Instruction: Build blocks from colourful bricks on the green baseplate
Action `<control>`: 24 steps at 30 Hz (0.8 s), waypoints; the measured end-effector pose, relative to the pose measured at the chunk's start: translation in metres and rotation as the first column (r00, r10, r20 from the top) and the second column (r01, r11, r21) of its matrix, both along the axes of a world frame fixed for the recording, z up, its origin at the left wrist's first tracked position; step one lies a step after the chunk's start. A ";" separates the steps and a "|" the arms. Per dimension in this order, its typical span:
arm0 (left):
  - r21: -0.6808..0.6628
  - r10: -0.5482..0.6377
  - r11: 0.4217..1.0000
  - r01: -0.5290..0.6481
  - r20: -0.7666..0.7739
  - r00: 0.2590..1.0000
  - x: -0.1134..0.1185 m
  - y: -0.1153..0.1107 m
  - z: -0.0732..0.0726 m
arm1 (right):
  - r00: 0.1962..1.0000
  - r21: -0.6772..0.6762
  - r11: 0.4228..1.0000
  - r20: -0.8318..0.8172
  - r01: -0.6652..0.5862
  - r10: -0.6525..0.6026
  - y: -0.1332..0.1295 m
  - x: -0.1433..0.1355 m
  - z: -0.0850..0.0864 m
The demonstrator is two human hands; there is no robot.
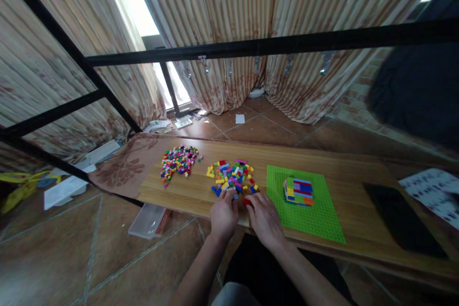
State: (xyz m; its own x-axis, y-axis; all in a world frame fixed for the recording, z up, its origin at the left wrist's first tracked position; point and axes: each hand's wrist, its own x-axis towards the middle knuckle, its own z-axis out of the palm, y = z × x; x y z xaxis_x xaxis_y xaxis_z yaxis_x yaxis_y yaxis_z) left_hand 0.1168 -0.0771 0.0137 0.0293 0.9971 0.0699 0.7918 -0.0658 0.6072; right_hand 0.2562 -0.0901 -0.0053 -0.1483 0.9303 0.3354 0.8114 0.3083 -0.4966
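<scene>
My left hand (224, 213) is at the near edge of a loose pile of larger toy bricks (233, 172), fingers closed; a pale brick shows at its fingertips, too small to make out well. Close on the right, my right hand (264, 216) pinches a red brick (246, 201) between thumb and fingers. Beside it lies a green baseplate (304, 224) with studs. On that baseplate stands a block built of many-coloured bricks (298, 192), with rows of blue, red, purple, orange and yellow.
A pile of small mixed bricks (179, 160) lies on the left of the wooden table (358, 177). At the right are a black flat panel (401, 220) and a printed sheet (435, 193). A clear plastic box (147, 222) is on the floor. Black metal bars (251, 50) cross behind.
</scene>
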 end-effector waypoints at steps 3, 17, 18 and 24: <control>0.005 0.046 0.999 -0.047 0.087 0.995 0.000 0.002 -0.004 | 0.999 0.039 0.999 -0.034 0.013 -0.012 -0.003 0.001 -0.005; 0.081 -0.031 0.996 0.024 0.086 0.996 -0.004 0.003 -0.001 | 0.995 0.084 0.996 -0.097 0.027 -0.019 -0.007 0.001 -0.017; 0.099 -0.035 0.995 0.025 0.100 0.994 -0.006 0.005 0.000 | 0.995 0.084 0.996 -0.097 0.028 -0.020 -0.007 0.001 -0.018; 0.211 0.065 0.975 -0.069 0.027 0.998 -0.022 0.058 0.023 | 0.997 0.108 0.994 -0.081 0.021 -0.012 -0.007 -0.001 -0.020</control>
State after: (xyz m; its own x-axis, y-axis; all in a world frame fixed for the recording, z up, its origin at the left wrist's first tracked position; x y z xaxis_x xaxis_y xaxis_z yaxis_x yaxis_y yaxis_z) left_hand 0.0946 -0.0187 0.0364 -0.0407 0.9594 0.2791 0.7867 -0.1414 0.6009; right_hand 0.2556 -0.0972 -0.0253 -0.1020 0.8897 0.4451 0.7754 0.3513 -0.5247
